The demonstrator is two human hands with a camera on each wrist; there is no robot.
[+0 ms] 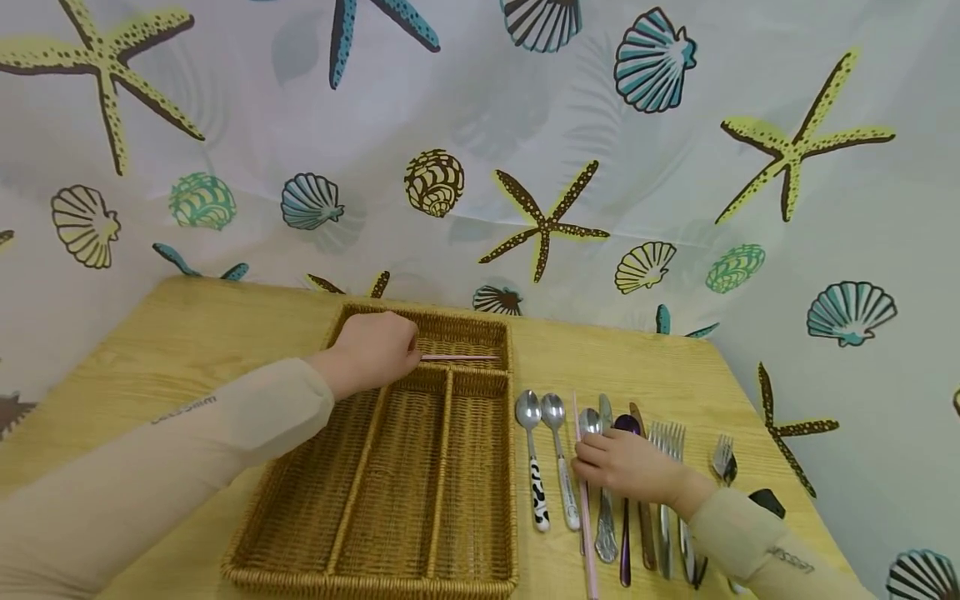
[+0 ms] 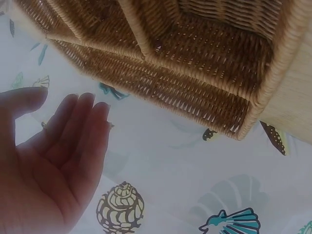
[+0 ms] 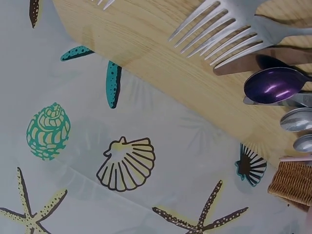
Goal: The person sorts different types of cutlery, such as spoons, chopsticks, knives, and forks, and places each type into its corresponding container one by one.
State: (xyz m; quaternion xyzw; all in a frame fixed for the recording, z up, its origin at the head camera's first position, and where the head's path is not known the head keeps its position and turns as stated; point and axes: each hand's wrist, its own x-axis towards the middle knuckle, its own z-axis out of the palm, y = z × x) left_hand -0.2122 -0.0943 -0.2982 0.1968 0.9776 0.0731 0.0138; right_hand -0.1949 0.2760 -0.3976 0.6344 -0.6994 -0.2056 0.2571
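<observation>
A pink chopstick [image 1: 588, 542] is pinched in my right hand [image 1: 630, 467], above the row of cutlery; its far tip [image 3: 294, 158] shows by the basket in the right wrist view, where the hand itself is out of frame. Over the rear compartment of the wicker tray [image 1: 514, 467] is my left hand [image 1: 375, 354]. In the left wrist view its fingers [image 2: 80, 126] are loosely bent, with nothing between them and the thumb. Another pink chopstick [image 1: 461, 357] lies across that rear compartment, partly hidden behind the left hand.
Two spoons with patterned handles [image 1: 538, 492] lie beside the tray. Silver spoons, knives, a purple spoon [image 3: 275, 85] and forks [image 3: 229, 24] line up to the right. A small fork [image 1: 722, 458] and a black-handled piece [image 1: 767, 502] lie farther right. Shell-printed cloth [image 1: 465, 117] surrounds the wooden table.
</observation>
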